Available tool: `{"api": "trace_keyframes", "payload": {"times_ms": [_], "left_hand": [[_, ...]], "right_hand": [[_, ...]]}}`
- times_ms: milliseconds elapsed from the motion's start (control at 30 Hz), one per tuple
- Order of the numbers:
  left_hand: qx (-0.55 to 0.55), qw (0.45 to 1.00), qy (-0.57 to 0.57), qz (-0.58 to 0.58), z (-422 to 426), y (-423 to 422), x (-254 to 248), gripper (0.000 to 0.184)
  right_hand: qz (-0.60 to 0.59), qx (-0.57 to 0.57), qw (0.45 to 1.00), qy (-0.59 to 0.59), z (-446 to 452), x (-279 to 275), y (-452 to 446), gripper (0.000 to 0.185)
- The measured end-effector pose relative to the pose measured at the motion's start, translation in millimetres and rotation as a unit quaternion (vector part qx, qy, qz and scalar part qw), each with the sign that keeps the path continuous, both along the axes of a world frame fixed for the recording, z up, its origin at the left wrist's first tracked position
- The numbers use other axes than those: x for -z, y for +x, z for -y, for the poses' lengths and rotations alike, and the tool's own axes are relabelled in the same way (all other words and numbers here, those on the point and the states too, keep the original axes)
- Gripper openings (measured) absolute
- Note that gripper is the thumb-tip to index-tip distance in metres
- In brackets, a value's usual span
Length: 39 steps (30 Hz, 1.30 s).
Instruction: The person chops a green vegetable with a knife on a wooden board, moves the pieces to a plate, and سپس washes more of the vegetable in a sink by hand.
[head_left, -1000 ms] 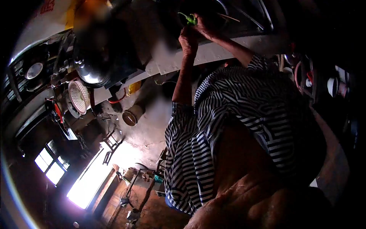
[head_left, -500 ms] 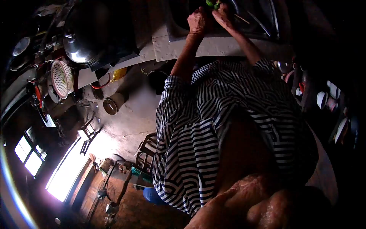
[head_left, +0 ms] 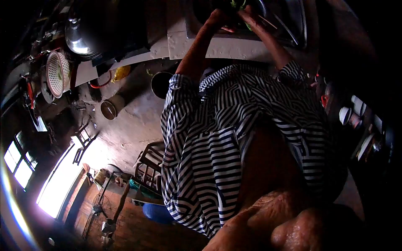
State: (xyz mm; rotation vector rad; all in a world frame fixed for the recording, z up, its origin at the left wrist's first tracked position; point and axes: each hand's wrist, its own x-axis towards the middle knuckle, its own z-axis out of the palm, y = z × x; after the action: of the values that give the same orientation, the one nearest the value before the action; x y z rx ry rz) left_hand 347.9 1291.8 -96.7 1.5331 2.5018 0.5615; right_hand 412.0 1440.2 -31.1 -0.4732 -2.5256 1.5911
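Over a dark sink (head_left: 307, 29) at the top of the head view, both hands are close together. My left hand (head_left: 218, 18) is bent inward with curled fingers, one fingertip showing below; what it holds is lost in shadow. Beside it, my right hand (head_left: 248, 16) is closed around leafy greens (head_left: 239, 5), which stick out above and below the fingers. The top edge of the view and the darkness hide part of both hands. A thin light stick (head_left: 268, 21) and a long metal rod (head_left: 287, 30) lie to the right of the hands in the sink.
A pale tiled counter edge (head_left: 178, 46) runs before the sink. At left stand a shiny round pot (head_left: 79, 42) and a pink-rimmed colander (head_left: 54, 75). On the floor are a bucket (head_left: 109, 109), a dark pail (head_left: 161, 85) and a wooden chair (head_left: 148, 167). Bowls (head_left: 345, 115) sit at right.
The view has shifted slightly, so the room appears further left. My left hand has turned inward and a fingertip now shows. Greens now also show below my right hand.
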Motion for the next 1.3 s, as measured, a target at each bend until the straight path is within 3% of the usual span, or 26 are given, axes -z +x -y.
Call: {"api": "trace_keyframes", "payload": {"times_ms": [33,133,300,367,400,433,467,533,667,733,767,833,867,900,1000,1067,1100,1133,1167,1200,1233,1267,1300], "left_hand": [[0.010,0.997,0.057,-0.041,-1,1,-2,0.041],[-0.107,0.978,0.149,0.094,8,9,-20,0.042],[-0.217,0.848,0.343,0.340,22,38,-67,0.042],[-0.260,0.807,0.356,0.393,21,46,-76,0.042],[-0.284,0.818,0.327,0.379,17,48,-76,0.042],[-0.309,0.926,0.161,0.146,12,44,-78,0.041],[-0.310,0.926,0.162,0.144,10,41,-68,0.041],[-0.279,0.951,0.123,-0.046,10,42,-46,0.039],[-0.287,0.942,0.171,-0.032,15,51,-91,0.029],[-0.325,0.891,0.288,0.134,15,43,-85,0.020],[-0.325,0.891,0.289,0.133,20,37,-81,0.020],[-0.173,0.908,0.376,0.064,33,29,-75,0.015],[-0.188,0.815,0.427,0.344,34,32,-71,0.016],[-0.247,0.621,0.485,0.564,35,37,-73,0.019],[-0.133,0.861,0.434,0.228,43,32,-82,0.022],[-0.044,0.935,0.352,-0.023,47,31,-87,0.024],[-0.047,0.935,0.352,-0.024,43,31,-76,0.024],[-0.105,0.866,0.396,0.287,34,32,-64,0.026],[-0.206,0.667,0.478,0.534,25,33,-50,0.028],[-0.243,0.639,0.486,0.544,22,32,-59,0.028],[-0.237,0.724,0.448,0.468,22,36,-66,0.028],[-0.238,0.785,0.410,0.398,24,38,-74,0.027],[-0.242,0.812,0.388,0.363,25,43,-79,0.027]], "right_hand": [[0.001,-0.002,1.000,-0.002,-1,-1,0,0.050],[0.004,-0.011,1.000,-0.007,-2,-1,-4,0.050],[0.006,-0.017,1.000,-0.013,-6,1,-6,0.049],[0.007,-0.016,1.000,-0.010,-5,0,-6,0.049],[0.005,-0.014,1.000,-0.009,-5,4,-6,0.049],[0.006,-0.016,1.000,-0.008,-6,7,-6,0.049],[0.005,-0.014,1.000,-0.006,-4,5,-5,0.048],[0.001,-0.017,1.000,-0.004,0,2,-6,0.048],[0.001,-0.019,1.000,-0.010,4,3,-4,0.048],[0.001,-0.022,1.000,-0.015,6,6,-4,0.048],[0.002,-0.025,1.000,-0.017,7,6,-5,0.048],[0.007,-0.033,0.999,-0.029,3,7,-5,0.047],[0.011,-0.038,0.999,-0.037,3,7,-5,0.047],[0.017,-0.043,0.998,-0.048,0,10,-5,0.047],[0.043,-0.070,0.992,-0.092,-8,19,-13,0.047],[0.048,-0.082,0.989,-0.109,-14,32,-18,0.047],[-0.012,-0.037,0.999,0.011,-9,22,-16,0.045],[-0.012,-0.042,0.999,0.009,-10,11,-11,0.045],[-0.096,-0.086,0.983,0.131,-18,10,-6,0.046],[-0.180,-0.131,0.943,0.247,-21,5,-3,0.047],[-0.265,-0.178,0.880,0.352,-11,3,-8,0.049],[-0.292,-0.213,0.870,0.334,-17,-20,-14,0.038],[-0.317,-0.249,0.859,0.314,-25,-40,-21,0.029]]}}
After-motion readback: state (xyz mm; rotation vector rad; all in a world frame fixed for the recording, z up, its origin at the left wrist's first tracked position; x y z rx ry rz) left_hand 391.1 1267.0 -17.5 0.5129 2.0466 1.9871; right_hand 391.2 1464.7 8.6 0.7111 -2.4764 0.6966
